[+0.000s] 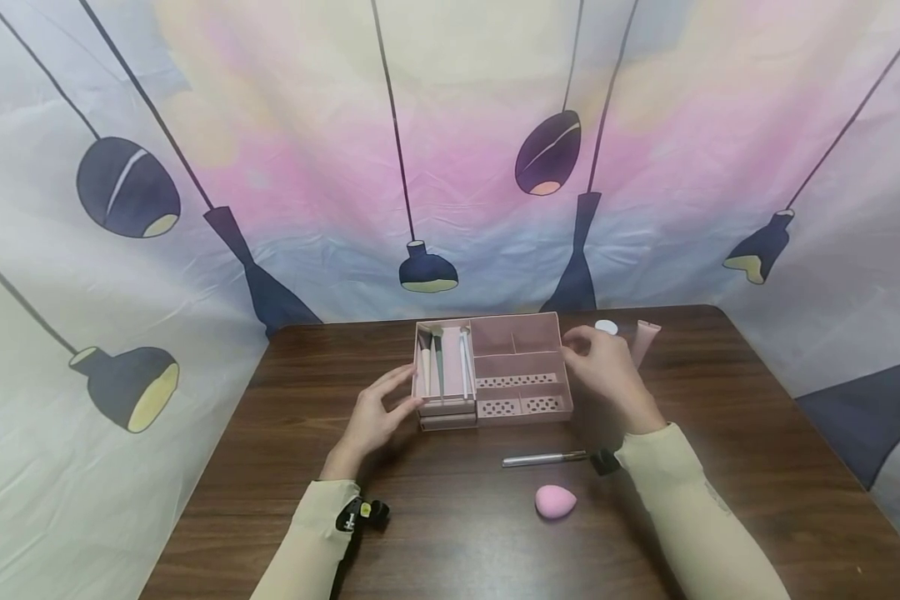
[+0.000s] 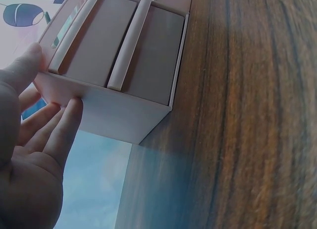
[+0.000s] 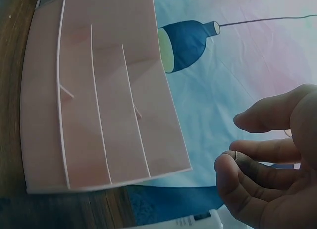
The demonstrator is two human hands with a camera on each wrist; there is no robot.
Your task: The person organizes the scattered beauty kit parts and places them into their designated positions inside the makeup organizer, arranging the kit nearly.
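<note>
A: What is the left hand [image 1: 367, 421] doing?

B: It touches the pink makeup organizer [image 1: 531, 417] at the left front corner. The thumb lies near the front edge, above the drawers [image 2: 101, 38], and the fingers, rather straight, rest on the outer side wall. The hand is not clenched around it.

A: And the right hand [image 1: 607, 371]?

B: It is beside the right wall of the organizer. Its fingers are loosely bent, there is a wide space between thumb and forefinger, and it holds nothing. In the right wrist view, a gap separates it from the organizer.

A: Where does the organizer stand?

B: Upright on the wooden table [image 1: 420, 525], at the far side, before the printed cloth [image 1: 307, 200]. Several makeup brushes [image 1: 440, 367] lie in its left tray.

A: Which things are around?

B: In front of it lies a slim silver stick [image 1: 540, 459], perhaps a cosmetic pen, and nearer to the person a pink makeup sponge [image 1: 555, 502]. Behind the right hand there are a pink tube [image 1: 647, 337] and a white round object [image 1: 606, 327].
</note>
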